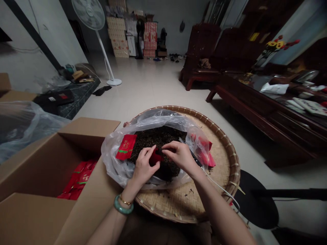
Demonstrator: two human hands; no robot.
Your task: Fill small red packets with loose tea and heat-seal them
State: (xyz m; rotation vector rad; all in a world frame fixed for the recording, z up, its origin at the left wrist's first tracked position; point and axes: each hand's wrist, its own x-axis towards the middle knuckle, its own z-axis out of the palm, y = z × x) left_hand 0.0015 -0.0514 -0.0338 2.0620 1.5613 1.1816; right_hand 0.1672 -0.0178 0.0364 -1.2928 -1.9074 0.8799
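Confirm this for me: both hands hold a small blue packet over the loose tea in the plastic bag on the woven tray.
Not quite: the packet is red, not blue. The head view shows the left hand and right hand holding it over the loose tea in the plastic bag on the woven tray.

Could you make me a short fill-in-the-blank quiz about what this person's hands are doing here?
1. Both hands, the left hand and the right hand, hold a small ____ packet.
2. The dark loose leaves lie in a clear ____ bag.
3. That bag rests on a round woven ____ tray.
4. More red packets lie inside the cardboard ____ on the person's left.

Missing words: red; plastic; bamboo; box
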